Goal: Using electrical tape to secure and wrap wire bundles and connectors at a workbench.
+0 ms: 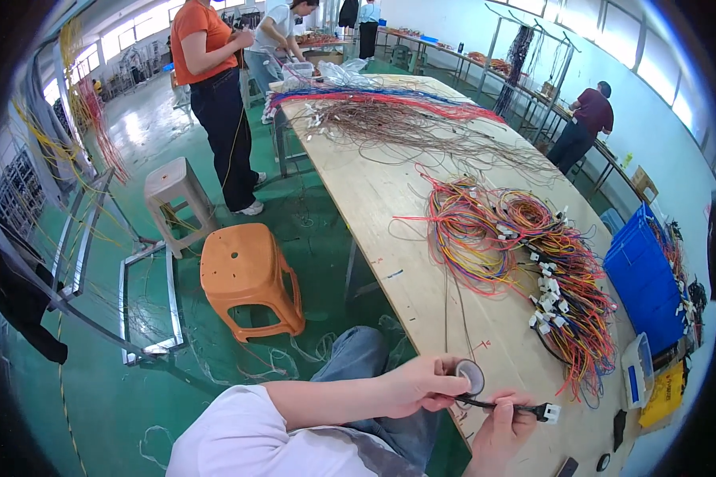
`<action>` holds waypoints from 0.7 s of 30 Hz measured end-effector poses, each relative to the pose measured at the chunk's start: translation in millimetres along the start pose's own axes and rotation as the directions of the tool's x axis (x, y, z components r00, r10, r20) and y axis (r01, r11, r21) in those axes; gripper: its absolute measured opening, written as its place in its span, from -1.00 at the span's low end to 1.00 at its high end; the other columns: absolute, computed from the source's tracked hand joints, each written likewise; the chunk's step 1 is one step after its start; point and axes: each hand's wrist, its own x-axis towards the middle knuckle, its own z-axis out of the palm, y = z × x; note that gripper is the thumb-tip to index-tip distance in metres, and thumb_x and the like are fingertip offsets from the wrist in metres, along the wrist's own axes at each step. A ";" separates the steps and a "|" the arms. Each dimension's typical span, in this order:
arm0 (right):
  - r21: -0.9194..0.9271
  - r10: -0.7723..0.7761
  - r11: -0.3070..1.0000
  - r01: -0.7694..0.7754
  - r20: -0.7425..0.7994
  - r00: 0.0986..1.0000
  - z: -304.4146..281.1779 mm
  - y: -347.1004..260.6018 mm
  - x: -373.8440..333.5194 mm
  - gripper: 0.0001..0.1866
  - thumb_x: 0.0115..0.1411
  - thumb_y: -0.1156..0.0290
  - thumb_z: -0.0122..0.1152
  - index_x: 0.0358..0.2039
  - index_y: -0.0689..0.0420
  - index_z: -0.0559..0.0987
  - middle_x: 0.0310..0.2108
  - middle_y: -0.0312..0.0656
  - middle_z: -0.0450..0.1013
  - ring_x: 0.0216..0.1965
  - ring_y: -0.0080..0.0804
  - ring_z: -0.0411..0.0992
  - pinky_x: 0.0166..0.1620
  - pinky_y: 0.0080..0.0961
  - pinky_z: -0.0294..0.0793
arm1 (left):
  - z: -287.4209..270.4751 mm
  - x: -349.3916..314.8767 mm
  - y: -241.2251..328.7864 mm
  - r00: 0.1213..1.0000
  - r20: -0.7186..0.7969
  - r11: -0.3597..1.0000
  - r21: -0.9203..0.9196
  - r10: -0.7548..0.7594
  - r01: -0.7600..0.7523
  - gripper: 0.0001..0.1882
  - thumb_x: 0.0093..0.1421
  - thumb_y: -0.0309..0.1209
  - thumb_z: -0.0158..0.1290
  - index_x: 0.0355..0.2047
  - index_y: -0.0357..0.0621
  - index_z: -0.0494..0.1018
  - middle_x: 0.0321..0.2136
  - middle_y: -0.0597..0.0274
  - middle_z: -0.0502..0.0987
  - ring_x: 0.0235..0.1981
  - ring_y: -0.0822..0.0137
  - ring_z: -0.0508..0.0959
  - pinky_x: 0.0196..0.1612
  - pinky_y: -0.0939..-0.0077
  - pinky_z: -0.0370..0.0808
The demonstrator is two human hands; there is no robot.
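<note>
My left hand (433, 385) is closed, pinching a dark roll of tape (475, 380) with a pale core at the near edge of the table. Just to its right, my right hand (501, 425) is closed around a thin black wire harness (479, 403). A white plug connector (548, 413) sticks out past the right fingers at the harness end. The black length runs between both hands, close against the tape roll. Thin dark wires (445, 310) stretch away over the tabletop from near my left hand.
Coiled coloured wires (473, 230) and harnesses with white connectors (549, 298) lie on the wooden table (358, 183). A blue bin (644, 278) and yellow packet (662, 395) are on the right. An orange stool (243, 258) stands left; a person in orange (203, 48) stands beyond.
</note>
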 end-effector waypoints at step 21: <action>-0.167 -0.054 0.984 0.054 0.009 0.999 -0.2 -15.0 4.9 -0.92 -0.01 0.51 0.04 -0.50 0.21 0.34 -0.59 -0.16 0.32 -0.57 -0.56 0.25 -0.50 -0.71 0.20 | 15.2 -7.9 -13.5 0.959 0.010 0.814 0.525 0.285 -0.248 -0.86 -0.03 -0.53 0.07 -0.57 -0.19 0.30 -0.58 0.43 0.22 -0.63 0.64 0.17 -0.59 0.76 0.12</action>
